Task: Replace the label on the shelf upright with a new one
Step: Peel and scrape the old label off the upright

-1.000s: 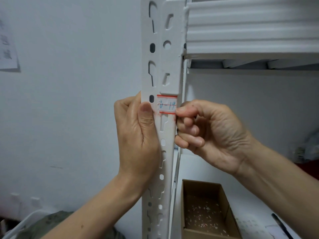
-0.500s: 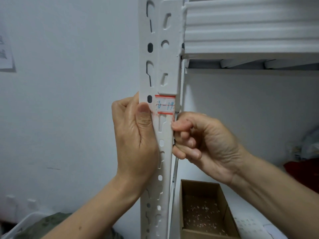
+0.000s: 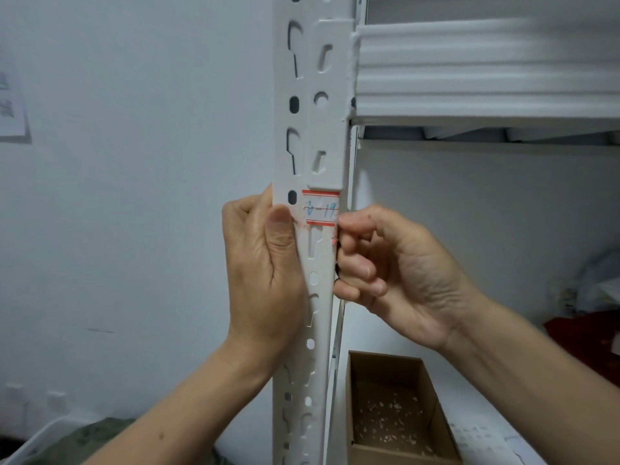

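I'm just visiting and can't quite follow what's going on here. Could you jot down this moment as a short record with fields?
Setting: white slotted shelf upright beside a pale wall
Label: red-edged label with blue handwriting, stuck on the upright
Left hand: left hand wraps the upright, thumb pressed beside the label
Right hand: right hand, fingers picking at the label's right edge
Below: open cardboard box holding small scraps
Progress: old label not yet off

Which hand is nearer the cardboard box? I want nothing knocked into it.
Right. The right hand is up at the label, above the cardboard box; the left hand grips the upright's far side.
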